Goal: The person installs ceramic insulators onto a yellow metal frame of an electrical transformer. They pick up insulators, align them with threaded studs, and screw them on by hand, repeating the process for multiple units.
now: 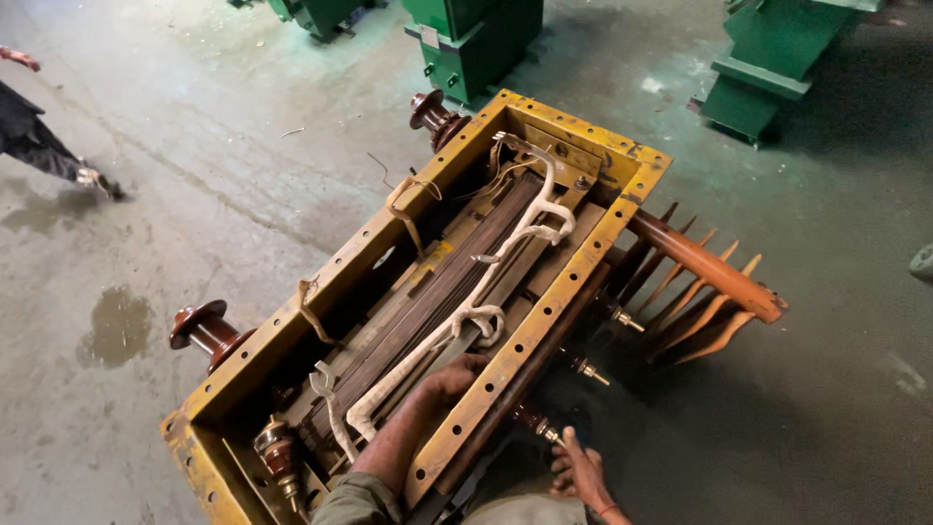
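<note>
An open yellow-rimmed metal tank (544, 321) lies on the floor with a dark laminated core (437, 292) and white taped leads (486, 316) inside. My left hand (455, 374) reaches into the tank and presses, fingers curled, against the inside of the near wall beside the white leads; what it grips is hidden. My right hand (581, 473) is outside the same wall, low down, with its fingers closed at the tip of a threaded bushing stud (537, 426). Two more studs (590, 370) stick out of that wall further along.
Brown porcelain bushings (202, 329) (434, 114) project from the tank's far side, and orange-brown cooling fins and a pipe (700, 282) from the right. Green metal units (476, 44) (777, 58) stand beyond. Another person's leg (44, 146) is at the left. A wet patch (117, 326) marks the concrete floor.
</note>
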